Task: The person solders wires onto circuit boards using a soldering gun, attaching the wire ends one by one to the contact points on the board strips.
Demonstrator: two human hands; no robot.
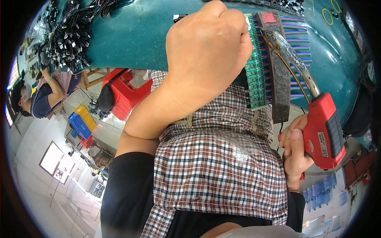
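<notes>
My left hand [206,47] is closed in a fist and presses on the left edge of a long green circuit board [255,71], which lies on a dark worn block [279,79] at the edge of a teal table [135,35]. Rows of multicoloured ribbon wires [299,43] run off the board to the right. My right hand [295,152] grips a red soldering gun [327,129]. Its metal barrel [295,59] reaches up over the block, and its tip sits near the top of the board. A plaid apron [218,170] covers my lap below.
Bundles of black cables [69,35] are piled at the table's far left. Another person [39,95] sits at the left edge. Under the table are a red plastic stool [125,93] and blue and yellow bins [81,121]. Yellow rings [327,16] lie at the top right.
</notes>
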